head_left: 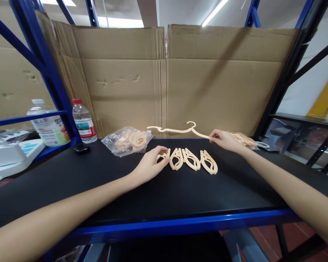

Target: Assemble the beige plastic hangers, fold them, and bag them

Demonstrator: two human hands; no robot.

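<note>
An unfolded cream hanger [177, 130] extends leftward from my right hand [224, 140], its hook upward; my fingers pinch its right end. On the black tabletop below lie several folded cream hangers in a row. My left hand [152, 163] has its fingers around the leftmost folded hanger [161, 156], partly covering it. Just right of that hand are a second folded hanger [176, 159], a third [191, 159] and, at the right end, a fourth [209, 162].
A plastic bag of cream hangers [128, 141] lies left of centre, another bag [243, 140] behind my right hand. Bottles [84, 122], a black object [81, 148] and a white tray [16, 156] are at left. Cardboard [120, 80] stands behind the black table [153, 203].
</note>
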